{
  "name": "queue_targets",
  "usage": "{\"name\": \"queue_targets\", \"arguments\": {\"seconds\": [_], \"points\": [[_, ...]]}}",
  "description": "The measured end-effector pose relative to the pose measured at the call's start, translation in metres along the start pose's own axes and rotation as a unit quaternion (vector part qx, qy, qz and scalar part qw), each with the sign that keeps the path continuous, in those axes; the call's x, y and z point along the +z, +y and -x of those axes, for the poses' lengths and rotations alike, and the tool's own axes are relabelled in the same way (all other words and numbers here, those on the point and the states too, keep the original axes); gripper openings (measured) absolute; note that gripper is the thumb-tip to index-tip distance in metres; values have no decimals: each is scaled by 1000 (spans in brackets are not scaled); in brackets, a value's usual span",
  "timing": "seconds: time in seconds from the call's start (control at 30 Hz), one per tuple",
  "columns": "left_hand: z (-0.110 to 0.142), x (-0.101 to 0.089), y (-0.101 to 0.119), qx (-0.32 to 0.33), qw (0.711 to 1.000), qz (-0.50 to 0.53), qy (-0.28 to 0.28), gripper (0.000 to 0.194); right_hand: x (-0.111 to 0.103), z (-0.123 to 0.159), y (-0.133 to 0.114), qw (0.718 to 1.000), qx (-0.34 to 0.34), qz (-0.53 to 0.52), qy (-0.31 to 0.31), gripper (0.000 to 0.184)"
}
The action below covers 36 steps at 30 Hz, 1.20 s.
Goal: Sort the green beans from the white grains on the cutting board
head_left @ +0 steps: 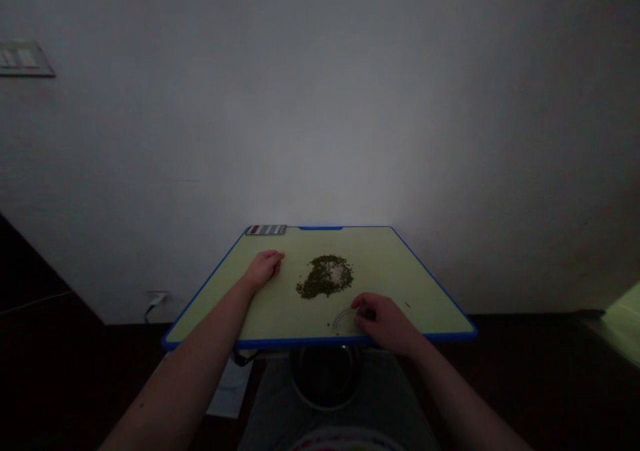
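Observation:
On the pale yellow tabletop (400, 264) lies a loose pile of small dark green grains or beans (317, 283), with a patch of pale grains (342, 274) on its right side. My left hand (264, 269) rests left of the pile, its fingers curled in and apart from the grains. Near the front edge, my right hand (384, 319) grips the right rim of a clear, round, shallow dish or lid (345, 322). What the dish contains is too dim to make out. A few stray grains lie beside it.
A phone-like flat object (266, 229) lies at the table's back left corner. Below the front edge, a dark round bowl (326, 379) sits at my lap. The table has a blue rim (440, 337) and stands against a grey wall (325, 104). A small dark sliver (407, 305) lies right.

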<state>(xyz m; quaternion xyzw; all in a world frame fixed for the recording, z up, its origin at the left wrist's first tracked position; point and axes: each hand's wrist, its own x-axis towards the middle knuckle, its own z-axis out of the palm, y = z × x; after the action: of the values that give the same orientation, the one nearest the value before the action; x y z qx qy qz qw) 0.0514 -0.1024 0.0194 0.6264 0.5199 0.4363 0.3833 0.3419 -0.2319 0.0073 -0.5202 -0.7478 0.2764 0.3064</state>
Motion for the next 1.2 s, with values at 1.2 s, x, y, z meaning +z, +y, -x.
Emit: {"name": "queue_targets", "arguments": {"seconds": [1.2], "points": [[-10,-1,-18,15,1000,19,-8,36,3,-7,0,996,-41,-36,-72,20]]}}
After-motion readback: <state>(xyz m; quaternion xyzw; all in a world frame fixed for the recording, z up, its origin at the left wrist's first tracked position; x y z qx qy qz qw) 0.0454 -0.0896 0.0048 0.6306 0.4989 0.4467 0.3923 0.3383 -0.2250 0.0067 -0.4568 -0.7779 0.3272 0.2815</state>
